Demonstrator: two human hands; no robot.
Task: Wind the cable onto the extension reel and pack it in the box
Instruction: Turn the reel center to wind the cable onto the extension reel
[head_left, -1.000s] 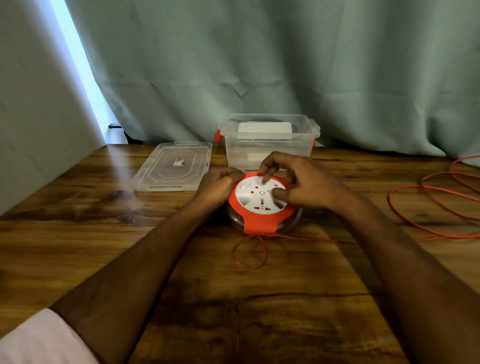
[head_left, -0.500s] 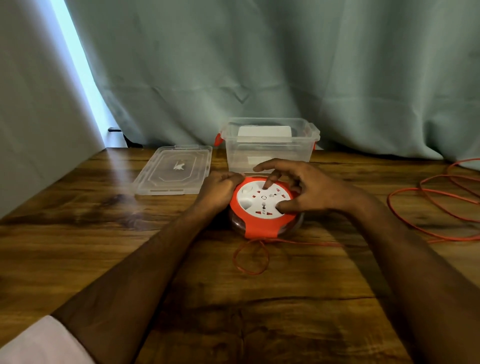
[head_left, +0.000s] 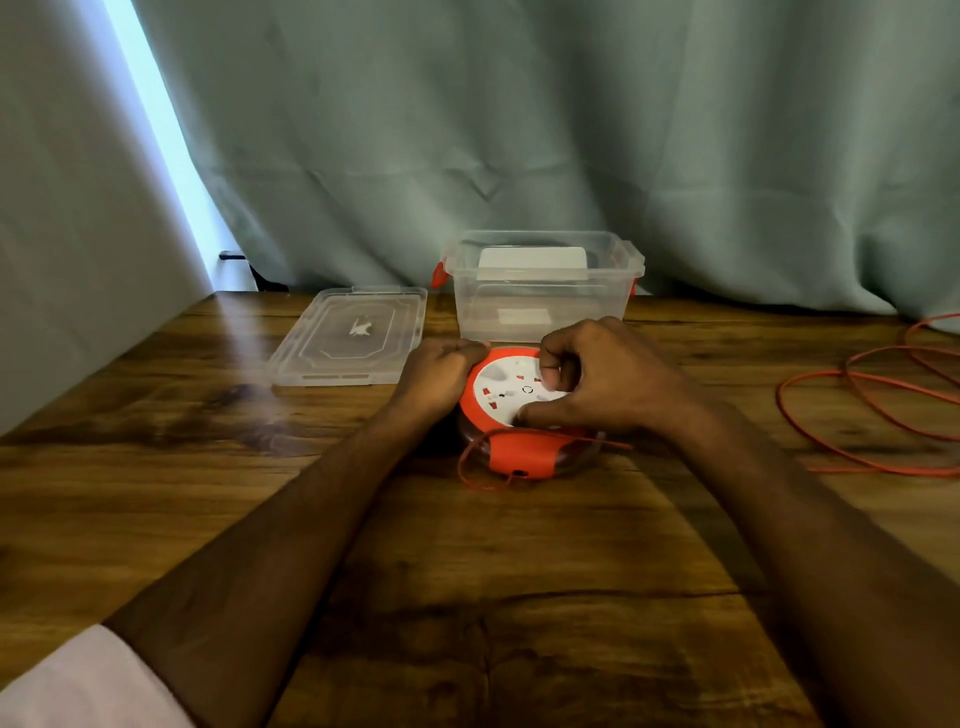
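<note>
- Nearest thing on the bench is a small loop of orange cable at the front of the reel. It's smaller than it was a second ago and now hugs the rim, so slack is getting pulled in.
- The reel sits flat mid-bench, white socket face up.
- Left hand is curled around the reel's left edge, gripping it to keep it from spinning.
- Right hand was spread with fingertips on the face half a second ago; now its fingers are curled tight, pinching something on the white disc (a winder knob I'd guess, but it's hidden). Looks like another crank turn.
- Off to the right there's still a big pile of loose cable, so winding is nowhere near done in my opinion.
- Further back: clear lid flat on the left, open clear box right behind the reel, waiting.
- Curtain behind everything.
</note>
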